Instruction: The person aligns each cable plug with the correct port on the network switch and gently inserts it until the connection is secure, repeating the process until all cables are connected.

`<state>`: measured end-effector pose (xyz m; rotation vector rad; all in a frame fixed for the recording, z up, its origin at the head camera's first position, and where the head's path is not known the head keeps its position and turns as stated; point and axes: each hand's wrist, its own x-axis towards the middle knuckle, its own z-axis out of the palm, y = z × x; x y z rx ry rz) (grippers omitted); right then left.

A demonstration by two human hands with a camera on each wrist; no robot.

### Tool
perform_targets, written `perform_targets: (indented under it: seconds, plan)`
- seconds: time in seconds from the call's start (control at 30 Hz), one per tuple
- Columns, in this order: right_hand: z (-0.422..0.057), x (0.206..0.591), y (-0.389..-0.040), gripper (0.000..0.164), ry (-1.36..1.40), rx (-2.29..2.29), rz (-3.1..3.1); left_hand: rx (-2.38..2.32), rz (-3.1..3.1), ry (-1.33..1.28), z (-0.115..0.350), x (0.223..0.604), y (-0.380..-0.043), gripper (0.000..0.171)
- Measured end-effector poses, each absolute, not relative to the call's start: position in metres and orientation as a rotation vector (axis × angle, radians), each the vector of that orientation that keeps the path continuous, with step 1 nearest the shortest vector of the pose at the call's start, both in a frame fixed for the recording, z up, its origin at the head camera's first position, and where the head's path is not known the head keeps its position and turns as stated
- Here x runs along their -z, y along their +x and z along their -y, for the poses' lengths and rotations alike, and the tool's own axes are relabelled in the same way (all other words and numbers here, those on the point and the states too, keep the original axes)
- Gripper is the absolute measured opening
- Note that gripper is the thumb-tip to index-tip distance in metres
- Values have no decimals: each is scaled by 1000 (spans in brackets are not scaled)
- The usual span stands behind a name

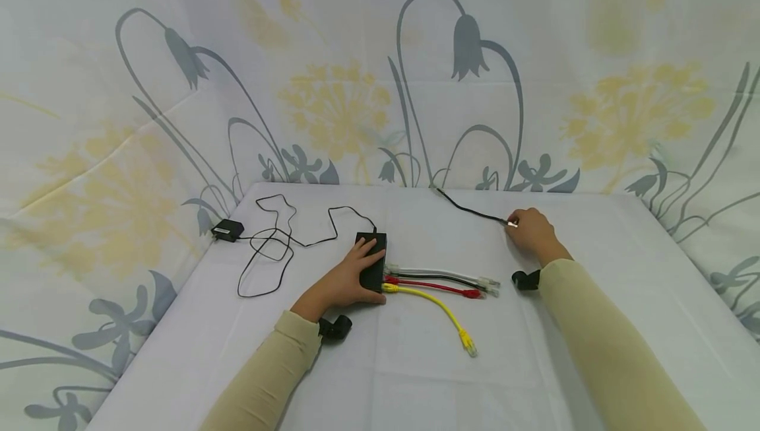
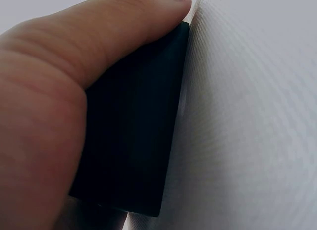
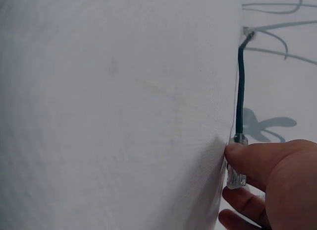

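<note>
My left hand (image 1: 350,276) holds a black network switch (image 1: 373,278) on the table, its fingers spread across the top and its thumb along the near end. The left wrist view shows that thumb (image 2: 114,29) against the dark casing (image 2: 133,126). From the switch's right side run white, black, red (image 1: 433,284) and yellow (image 1: 430,297) network cables, their free plugs to the right. Farther right, my right hand (image 1: 533,234) pinches the clear plug (image 3: 237,175) of a short black network cable (image 1: 472,210). Its other end lies at the table's back edge.
At the table's left edge sits a black power adapter (image 1: 228,230); its thin cord (image 1: 279,286) loops loosely across the cloth to the switch's far end. White cloth covers the table (image 1: 451,391). A flower-patterned curtain (image 1: 356,35) rises behind it. Each wrist carries a small black camera (image 1: 336,327).
</note>
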<state>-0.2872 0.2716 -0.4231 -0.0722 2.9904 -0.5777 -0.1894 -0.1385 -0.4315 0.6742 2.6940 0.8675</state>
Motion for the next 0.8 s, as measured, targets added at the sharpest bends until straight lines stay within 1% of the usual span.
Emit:
perform_targets:
  seconds: [0.6, 0.8]
  plan:
    - [-267, 413, -276, 31, -99, 778, -3025, -847, -2703, 671, 138, 430, -188, 96]
    - [-261, 406, -272, 33, -119, 881, -3047, -848, -2703, 669, 137, 431, -188, 96]
